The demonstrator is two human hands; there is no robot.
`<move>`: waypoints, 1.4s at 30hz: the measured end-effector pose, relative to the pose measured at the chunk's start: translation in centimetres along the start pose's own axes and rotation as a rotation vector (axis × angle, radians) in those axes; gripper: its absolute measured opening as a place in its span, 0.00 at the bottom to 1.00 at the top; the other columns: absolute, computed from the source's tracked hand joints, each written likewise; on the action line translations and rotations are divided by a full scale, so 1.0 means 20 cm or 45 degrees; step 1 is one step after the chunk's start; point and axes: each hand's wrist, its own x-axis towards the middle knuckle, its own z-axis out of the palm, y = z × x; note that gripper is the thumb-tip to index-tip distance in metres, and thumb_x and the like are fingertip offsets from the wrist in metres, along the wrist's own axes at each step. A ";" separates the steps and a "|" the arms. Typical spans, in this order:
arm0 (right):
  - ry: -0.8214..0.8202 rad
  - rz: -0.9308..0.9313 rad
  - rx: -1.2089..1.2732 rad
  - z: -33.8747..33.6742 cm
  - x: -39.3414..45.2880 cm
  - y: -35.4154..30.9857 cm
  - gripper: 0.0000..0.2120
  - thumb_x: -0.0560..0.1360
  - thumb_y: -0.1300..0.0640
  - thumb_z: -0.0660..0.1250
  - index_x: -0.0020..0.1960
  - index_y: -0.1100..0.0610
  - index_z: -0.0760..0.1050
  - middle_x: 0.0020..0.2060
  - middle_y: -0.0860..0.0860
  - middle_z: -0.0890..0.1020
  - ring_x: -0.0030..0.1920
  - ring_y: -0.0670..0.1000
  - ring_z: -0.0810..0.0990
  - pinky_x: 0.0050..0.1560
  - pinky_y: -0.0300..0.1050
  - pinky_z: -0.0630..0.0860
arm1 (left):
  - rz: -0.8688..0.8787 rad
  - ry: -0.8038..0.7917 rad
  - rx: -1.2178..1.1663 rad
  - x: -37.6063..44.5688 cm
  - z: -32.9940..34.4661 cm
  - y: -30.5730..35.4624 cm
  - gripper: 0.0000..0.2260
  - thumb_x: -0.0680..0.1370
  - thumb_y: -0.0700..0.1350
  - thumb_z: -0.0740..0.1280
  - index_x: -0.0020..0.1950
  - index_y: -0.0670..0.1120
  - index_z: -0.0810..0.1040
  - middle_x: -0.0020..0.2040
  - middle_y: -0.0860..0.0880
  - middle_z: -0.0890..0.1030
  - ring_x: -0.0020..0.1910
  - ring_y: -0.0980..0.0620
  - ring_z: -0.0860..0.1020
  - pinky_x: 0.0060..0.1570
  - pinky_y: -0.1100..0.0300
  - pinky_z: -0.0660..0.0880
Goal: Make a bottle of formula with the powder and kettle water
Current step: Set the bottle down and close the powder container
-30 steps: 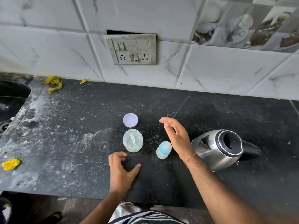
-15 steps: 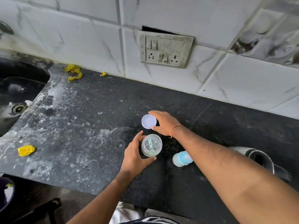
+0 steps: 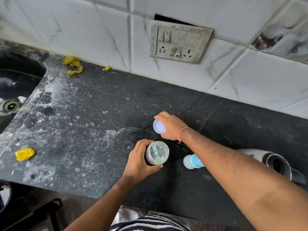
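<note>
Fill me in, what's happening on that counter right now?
A person is working at a dark counter. The left hand grips an open clear jar with a green scoop inside. The right hand holds the jar's white lid, tilted, just behind the jar. A small baby bottle with a blue top stands beside the jar, and a steel kettle sits at the right, partly hidden by the arm.

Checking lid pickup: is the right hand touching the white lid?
Touching. The head view shows the right hand gripping the white lid, fingers curled over its far rim, lid tilted up.
</note>
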 end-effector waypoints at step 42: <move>0.068 -0.273 -0.539 -0.02 -0.60 -0.42 0.40 0.77 0.48 0.77 0.85 0.50 0.66 0.73 0.51 0.77 0.60 0.58 0.73 0.61 0.53 0.79 | -0.014 -0.104 0.073 -0.02 -0.04 0.00 0.37 0.64 0.62 0.83 0.71 0.61 0.76 0.61 0.64 0.81 0.60 0.62 0.79 0.62 0.57 0.79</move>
